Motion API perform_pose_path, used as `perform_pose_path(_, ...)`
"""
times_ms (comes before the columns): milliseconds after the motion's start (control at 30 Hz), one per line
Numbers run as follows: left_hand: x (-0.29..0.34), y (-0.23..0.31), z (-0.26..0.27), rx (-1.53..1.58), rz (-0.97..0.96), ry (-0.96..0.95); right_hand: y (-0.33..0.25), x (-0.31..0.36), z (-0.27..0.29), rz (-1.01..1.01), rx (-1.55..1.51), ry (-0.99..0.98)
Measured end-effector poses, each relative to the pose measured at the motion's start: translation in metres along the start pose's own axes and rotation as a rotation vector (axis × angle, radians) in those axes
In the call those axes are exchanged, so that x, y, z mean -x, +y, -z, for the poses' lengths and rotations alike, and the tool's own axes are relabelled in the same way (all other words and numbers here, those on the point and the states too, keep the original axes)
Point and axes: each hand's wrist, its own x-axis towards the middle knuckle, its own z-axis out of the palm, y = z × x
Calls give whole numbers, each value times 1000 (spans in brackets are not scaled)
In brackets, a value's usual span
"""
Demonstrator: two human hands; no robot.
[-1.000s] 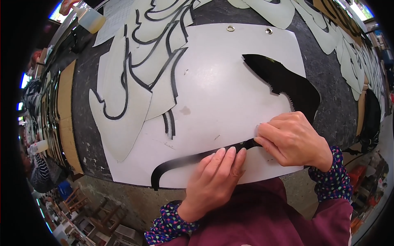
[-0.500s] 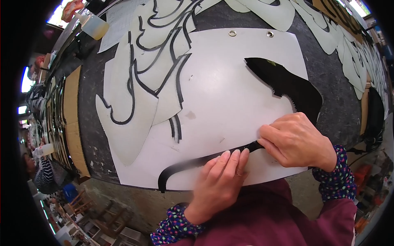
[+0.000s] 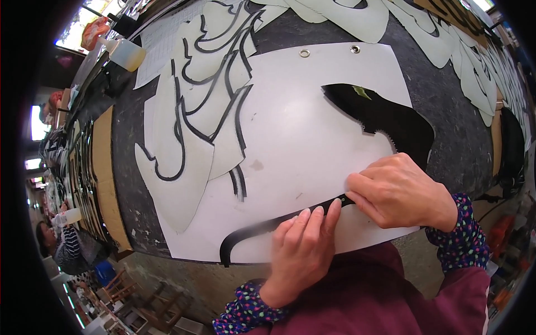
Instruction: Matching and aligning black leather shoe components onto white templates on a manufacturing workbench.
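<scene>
A long black strip [image 3: 254, 227], curved down at its left end, lies along the near edge of a white board [image 3: 296, 145]. Over the strip's middle rests my left hand [image 3: 304, 240], fingers stretched out and pressing it down; its thumb is hidden. My right hand [image 3: 399, 190] is closed, pinching the strip near its right end. Just beyond that hand lies a black cut piece [image 3: 393, 117] with a notched inner edge and a small green mark. Pale cut pieces [image 3: 181, 198] with black edging overlap on the board's left side.
A dark worktable [image 3: 131, 178] carries the board, which has two metal eyelets along its far edge. More pale pieces [image 3: 357, 22] lie along the back and right. A squeeze bottle [image 3: 125, 53] stands far left, near cardboard [image 3: 106, 178]. Another person [image 3: 58, 240] is at the left.
The view has shifted slightly. Both hands stay on the strip in nearly the same places, with the left fingertips a little more spread.
</scene>
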Motion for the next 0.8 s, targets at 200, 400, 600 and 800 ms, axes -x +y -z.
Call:
perform_pose_path(200, 1, 1, -2, 23, 30, -26, 1, 1, 1, -4, 20, -23)
perform_pose_path(400, -1, -2, 6, 210, 104, -65, -2, 3, -1, -7, 47, -8)
perform_pose_path(600, 4, -3, 11, 273, 121, -79, -2, 4, -4, 0, 59, 25)
perform_pose_path(800, 6, -6, 20, 244, 69, -118, -1, 5, -3, -18, 48, 9)
